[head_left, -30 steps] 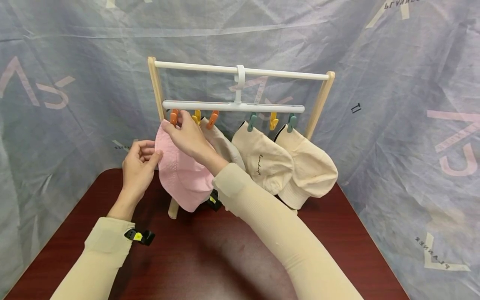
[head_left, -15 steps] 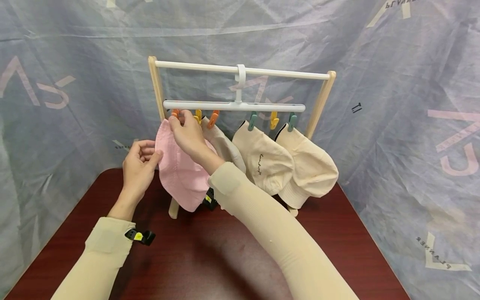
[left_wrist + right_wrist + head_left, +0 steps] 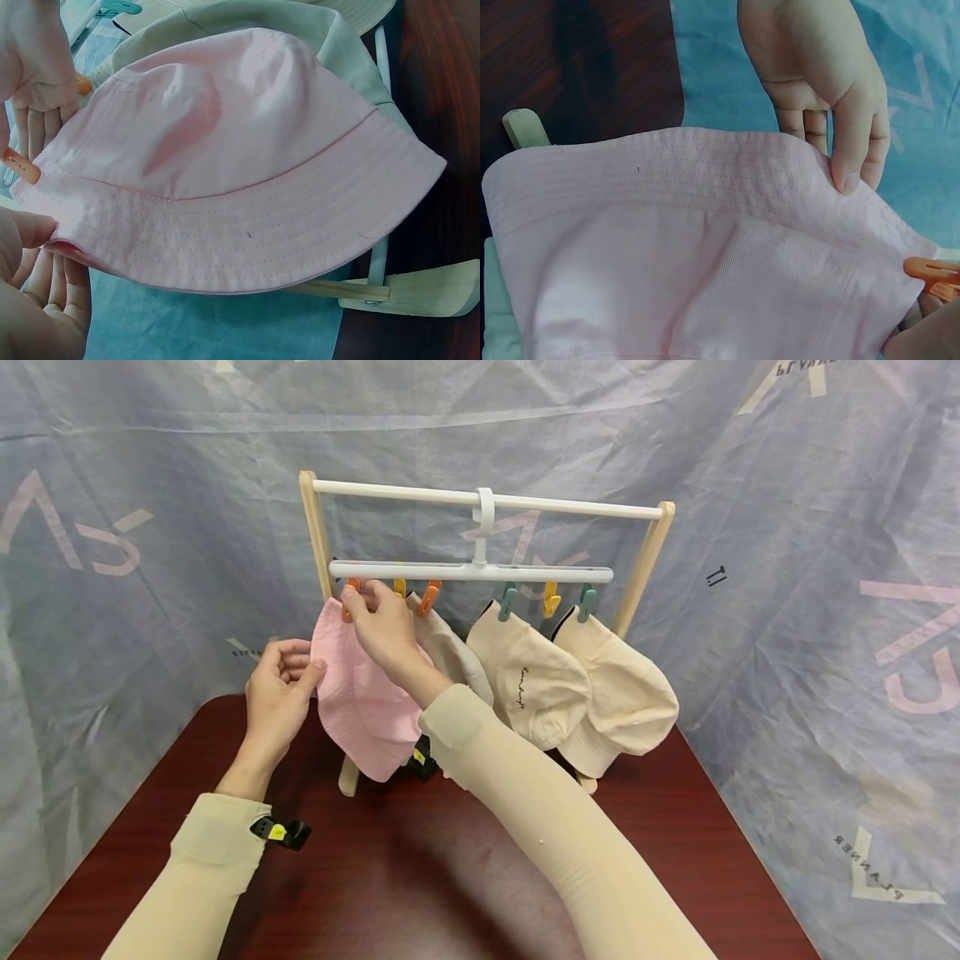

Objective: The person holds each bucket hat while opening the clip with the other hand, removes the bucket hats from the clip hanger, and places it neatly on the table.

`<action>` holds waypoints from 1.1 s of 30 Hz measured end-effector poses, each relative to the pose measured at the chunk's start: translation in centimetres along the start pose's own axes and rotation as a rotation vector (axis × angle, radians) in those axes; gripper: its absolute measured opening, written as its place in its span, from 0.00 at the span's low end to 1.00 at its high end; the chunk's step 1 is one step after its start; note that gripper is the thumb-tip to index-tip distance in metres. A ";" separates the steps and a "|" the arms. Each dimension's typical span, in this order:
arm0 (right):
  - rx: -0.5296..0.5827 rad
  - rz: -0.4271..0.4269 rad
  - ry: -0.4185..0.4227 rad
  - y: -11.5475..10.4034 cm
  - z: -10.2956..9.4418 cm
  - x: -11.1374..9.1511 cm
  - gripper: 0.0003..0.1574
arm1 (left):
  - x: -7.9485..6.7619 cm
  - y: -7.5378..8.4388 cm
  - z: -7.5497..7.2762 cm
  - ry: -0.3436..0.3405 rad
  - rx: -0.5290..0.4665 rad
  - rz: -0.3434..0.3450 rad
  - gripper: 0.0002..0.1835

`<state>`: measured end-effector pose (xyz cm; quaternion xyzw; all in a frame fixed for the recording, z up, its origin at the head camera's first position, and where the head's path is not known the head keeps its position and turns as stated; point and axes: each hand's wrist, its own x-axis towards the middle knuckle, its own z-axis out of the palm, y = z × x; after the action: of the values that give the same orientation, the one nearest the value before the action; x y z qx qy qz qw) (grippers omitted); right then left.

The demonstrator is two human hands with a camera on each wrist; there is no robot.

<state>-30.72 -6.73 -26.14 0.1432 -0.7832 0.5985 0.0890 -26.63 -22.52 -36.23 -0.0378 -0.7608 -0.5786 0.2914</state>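
Observation:
A pink bucket hat (image 3: 356, 693) hangs at the left end of a white hanger (image 3: 420, 571). My left hand (image 3: 277, 697) pinches the hat's brim edge between thumb and fingers, which the left wrist view shows with the fingers behind the brim. My right hand (image 3: 386, 627) is at the hat's top corner, thumb and fingers pinching an orange clip (image 3: 348, 603). The clip's tip lies over the brim cloth in the right wrist view (image 3: 922, 268). Part of the clip is hidden by the right thumb.
Two cream caps (image 3: 528, 681) (image 3: 622, 693) hang from green clips, and a greyish hat (image 3: 453, 652) hangs behind the pink one. A yellow clip (image 3: 551, 600) holds nothing. The wooden-ended rack (image 3: 645, 568) stands on a dark red table (image 3: 420, 877) before a grey cloth backdrop (image 3: 150, 610).
My right hand has shifted slightly right along the hat's top, its thumb moving from the brim edge to the orange clip. My left hand stays on the brim.

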 end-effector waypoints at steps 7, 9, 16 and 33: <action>0.021 0.018 0.007 0.3 -0.2 0.1 0.25 | -0.2 0.0 -0.1 0.004 -0.001 -0.003 0.18; 0.023 0.027 0.009 0.4 -0.2 0.1 0.25 | -0.3 0.0 -0.1 0.004 -0.002 -0.003 0.18; 0.016 0.047 0.036 0.2 -0.2 0.0 0.24 | -0.6 0.0 -0.2 0.008 -0.007 -0.002 0.18; 0.024 0.081 0.096 -0.4 0.0 0.0 0.20 | -0.9 0.0 -0.1 0.032 -0.030 -0.024 0.18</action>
<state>-30.60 -6.82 -25.78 0.0836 -0.7758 0.6173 0.1007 -25.85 -22.35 -36.64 -0.0241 -0.7476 -0.5941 0.2960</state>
